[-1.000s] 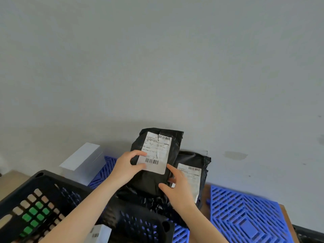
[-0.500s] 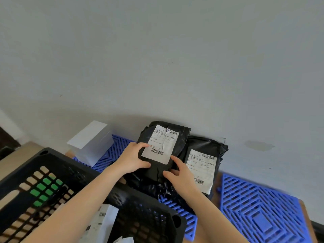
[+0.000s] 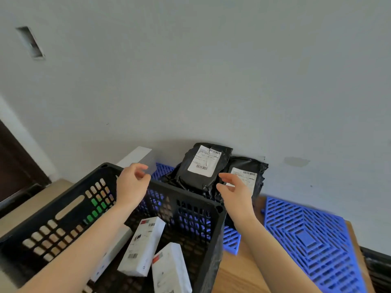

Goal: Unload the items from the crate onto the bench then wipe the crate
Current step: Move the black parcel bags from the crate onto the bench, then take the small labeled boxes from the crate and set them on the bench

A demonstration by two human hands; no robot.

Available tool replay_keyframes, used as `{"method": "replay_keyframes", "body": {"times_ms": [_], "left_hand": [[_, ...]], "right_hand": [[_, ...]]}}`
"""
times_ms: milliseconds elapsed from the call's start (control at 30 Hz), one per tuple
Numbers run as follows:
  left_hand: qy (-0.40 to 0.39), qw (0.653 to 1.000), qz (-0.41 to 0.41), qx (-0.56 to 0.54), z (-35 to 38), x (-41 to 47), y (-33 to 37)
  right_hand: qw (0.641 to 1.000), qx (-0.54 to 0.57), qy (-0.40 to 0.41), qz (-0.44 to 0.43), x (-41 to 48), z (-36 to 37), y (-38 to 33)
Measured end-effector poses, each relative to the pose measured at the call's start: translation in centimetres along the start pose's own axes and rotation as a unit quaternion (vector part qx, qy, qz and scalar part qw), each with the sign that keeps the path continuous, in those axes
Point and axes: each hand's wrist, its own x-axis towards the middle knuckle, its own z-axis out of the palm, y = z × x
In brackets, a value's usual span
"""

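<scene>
**Q:** What are the hands doing?

**A:** Both are empty. The left hand (image 3: 132, 182) hovers above the far rim of the crate (image 3: 186, 194), fingers loosely curled round nothing. The right hand (image 3: 236, 190) is spread and relaxed just in front of the black parcels, apparently not touching them.

**Q:** Where do the task's things lie?

**A:** The crate stands on the wooden surface (image 3: 239, 269), near left. Inside it are three white boxes: a tall box (image 3: 143, 246) tilted at the centre, a second box (image 3: 169, 269) beside it, and a third box (image 3: 114, 248) partly hidden under the left forearm. Beyond the crate, the front parcel (image 3: 201, 170) and the rear parcel (image 3: 245, 174) lean on the wall. A plain white carton (image 3: 137, 157) sits behind the crate's far corner. A blue mat (image 3: 306, 240) lies to the right.

**Q:** How is this step done well?

**A:** Unloading looks about half done. Each box is best gripped by its long sides and lifted clear of the rim. It should be laid flat on the blue mat — not propped against the leaning parcels, which could slide. Wiping waits until the crate is empty; no cloth is in view.
</scene>
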Motion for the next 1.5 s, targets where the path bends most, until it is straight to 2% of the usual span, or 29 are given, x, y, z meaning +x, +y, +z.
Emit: {"method": "replay_keyframes", "body": {"times_ms": [200,400,600,767,867,1033,1133,1267,1500], "left_hand": [[-0.065,0.994,-0.08,0.026,-4.5,-4.9,-3.2],[-0.189,0.971,-0.135,0.046,-4.4,-6.1,-7.2],[-0.337,0.927,-0.15,0.065,-3.3,-4.4,-11.9],[-0.39,0.905,-0.146,0.087,-2.1,-1.4,-16.5],[-0.444,0.878,-0.146,0.101,-0.1,0.0,-19.4],[-0.554,0.801,-0.155,0.166,2.7,0.7,-22.3],[-0.566,0.797,-0.139,0.155,4.0,0.8,-23.5],[-0.571,0.803,-0.143,0.095,5.0,0.9,-25.1],[-0.565,0.808,-0.151,0.067,5.1,1.7,-25.4]], "right_hand": [[0.998,-0.013,-0.051,-0.023,-5.6,2.3,-1.6],[0.996,-0.053,-0.076,0.0,-8.0,5.4,-1.5],[0.99,-0.113,-0.084,0.026,-7.1,12.0,0.3],[0.977,-0.163,-0.089,0.103,-5.9,19.0,4.3],[0.962,-0.199,-0.09,0.165,-5.1,22.8,7.7],[0.93,-0.253,-0.096,0.249,-4.3,26.9,12.3],[0.922,-0.256,-0.102,0.272,-4.3,28.2,13.9],[0.919,-0.284,-0.095,0.257,-4.4,28.7,15.0],[0.921,-0.291,-0.064,0.251,-4.5,29.2,15.1]]}}
